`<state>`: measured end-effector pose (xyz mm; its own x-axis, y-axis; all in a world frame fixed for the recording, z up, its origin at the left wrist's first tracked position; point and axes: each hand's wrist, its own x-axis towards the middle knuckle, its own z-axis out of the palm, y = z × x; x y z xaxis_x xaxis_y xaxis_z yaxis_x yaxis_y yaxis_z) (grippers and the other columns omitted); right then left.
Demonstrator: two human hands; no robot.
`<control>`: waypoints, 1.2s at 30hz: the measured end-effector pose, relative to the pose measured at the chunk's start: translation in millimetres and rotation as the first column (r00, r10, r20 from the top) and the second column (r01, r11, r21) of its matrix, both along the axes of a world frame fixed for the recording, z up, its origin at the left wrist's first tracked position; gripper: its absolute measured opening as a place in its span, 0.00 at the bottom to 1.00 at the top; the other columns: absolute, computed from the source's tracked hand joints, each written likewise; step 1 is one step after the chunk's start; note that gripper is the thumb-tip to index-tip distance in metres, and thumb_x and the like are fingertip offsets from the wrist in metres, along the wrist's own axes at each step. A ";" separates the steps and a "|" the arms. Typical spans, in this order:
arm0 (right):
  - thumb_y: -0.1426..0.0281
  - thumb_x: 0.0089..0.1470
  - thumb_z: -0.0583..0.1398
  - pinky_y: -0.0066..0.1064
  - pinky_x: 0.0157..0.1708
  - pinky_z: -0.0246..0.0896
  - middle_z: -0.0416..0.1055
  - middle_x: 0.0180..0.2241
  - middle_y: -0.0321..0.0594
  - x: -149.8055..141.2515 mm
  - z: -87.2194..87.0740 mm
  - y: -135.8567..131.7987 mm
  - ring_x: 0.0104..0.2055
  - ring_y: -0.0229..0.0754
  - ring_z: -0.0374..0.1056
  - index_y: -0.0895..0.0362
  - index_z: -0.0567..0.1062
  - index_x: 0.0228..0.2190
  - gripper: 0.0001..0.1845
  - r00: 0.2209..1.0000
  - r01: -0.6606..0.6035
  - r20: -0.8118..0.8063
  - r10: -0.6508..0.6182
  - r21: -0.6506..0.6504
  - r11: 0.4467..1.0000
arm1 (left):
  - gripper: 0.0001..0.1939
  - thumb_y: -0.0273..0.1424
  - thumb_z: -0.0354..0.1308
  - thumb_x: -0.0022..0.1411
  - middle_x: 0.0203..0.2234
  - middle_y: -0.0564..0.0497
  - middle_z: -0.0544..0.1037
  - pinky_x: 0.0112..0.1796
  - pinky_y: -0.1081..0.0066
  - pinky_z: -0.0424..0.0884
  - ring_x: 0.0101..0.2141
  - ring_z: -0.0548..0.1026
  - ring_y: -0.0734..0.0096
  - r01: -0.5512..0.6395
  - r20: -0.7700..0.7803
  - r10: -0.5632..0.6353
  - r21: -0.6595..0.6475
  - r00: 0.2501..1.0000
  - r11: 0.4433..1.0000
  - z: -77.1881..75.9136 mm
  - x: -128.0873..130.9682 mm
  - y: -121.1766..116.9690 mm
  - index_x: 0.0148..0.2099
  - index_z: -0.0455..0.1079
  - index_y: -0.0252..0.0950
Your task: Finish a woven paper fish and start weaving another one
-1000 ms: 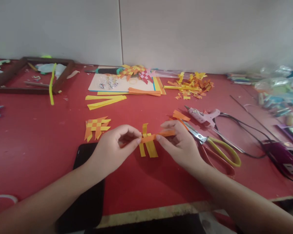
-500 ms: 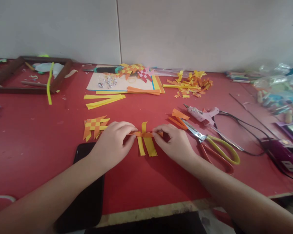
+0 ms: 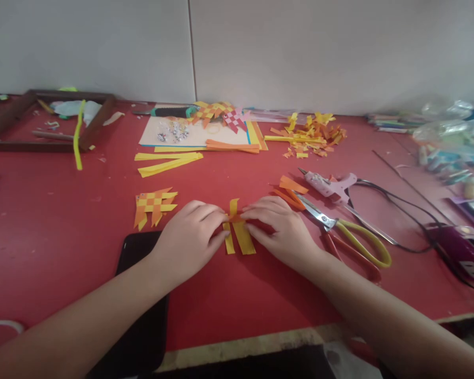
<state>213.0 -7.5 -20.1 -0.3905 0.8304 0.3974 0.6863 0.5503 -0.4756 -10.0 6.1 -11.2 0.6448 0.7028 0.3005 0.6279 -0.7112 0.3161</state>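
Note:
In the head view, my left hand (image 3: 193,235) grips the left end of an orange paper strip (image 3: 234,218), its fingertips hiding that end. My right hand (image 3: 281,227) has its fingers closed on the right end, which it covers. The orange strip lies across yellow paper strips (image 3: 245,240), two of which hang toward me, while one short end sticks up beyond it. Left of my left hand lies a woven orange and yellow paper fish (image 3: 155,205). A dark phone (image 3: 144,295) is partly under my left forearm.
Scissors (image 3: 324,221) and a pink glue gun (image 3: 332,188) with its cord lie to the right. Yellow strips (image 3: 168,162), paper scraps (image 3: 316,134) and card sheets (image 3: 197,138) are farther back. A brown frame (image 3: 27,146) stands at the left.
My left hand has shifted slightly right and both hands have come closer together along the orange strip, covering more of it. The right fingers now spread farther over its end.

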 end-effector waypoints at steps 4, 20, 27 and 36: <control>0.75 0.59 0.60 0.41 0.47 0.66 0.81 0.38 0.37 0.0 -1.7 -0.1 0.42 0.44 0.72 0.53 0.79 0.38 0.08 1.000 -0.003 -0.010 0.003 -0.030 1.000 | 0.10 0.32 0.58 0.66 0.41 0.44 0.80 0.43 0.57 0.71 0.41 0.74 0.55 0.005 0.007 -0.005 0.011 1.000 1.000 0.4 0.1 -2.1 0.45 0.73 0.31; 0.77 0.54 0.59 0.36 0.41 0.67 0.77 0.35 0.38 -1.8 3.5 -7.4 0.41 0.44 0.73 0.53 0.74 0.35 0.08 0.997 0.073 0.000 -0.074 -0.098 0.992 | 0.08 0.29 0.55 0.66 0.39 0.43 0.80 0.41 0.58 0.72 0.40 0.74 0.55 -0.006 -0.018 0.007 0.062 1.000 0.998 -0.2 3.4 -5.5 0.45 0.71 0.31; 0.76 0.54 0.58 0.36 0.42 0.67 0.77 0.35 0.40 -3.2 4.2 -8.0 0.41 0.44 0.72 0.54 0.73 0.35 0.07 0.999 0.045 0.030 -0.042 -0.084 0.995 | 0.08 0.27 0.56 0.65 0.38 0.42 0.79 0.40 0.58 0.72 0.39 0.74 0.55 0.007 -0.036 -0.004 0.080 0.999 0.997 1.5 4.2 -5.7 0.44 0.72 0.30; 0.76 0.54 0.58 0.38 0.42 0.68 0.76 0.37 0.42 -4.6 1.7 -8.7 0.42 0.45 0.72 0.54 0.72 0.38 0.09 0.999 0.025 0.030 -0.022 -0.097 0.995 | 0.10 0.29 0.53 0.67 0.37 0.43 0.80 0.42 0.55 0.73 0.41 0.74 0.53 0.018 -0.067 -0.009 0.135 0.998 0.991 3.3 5.1 -7.2 0.43 0.74 0.31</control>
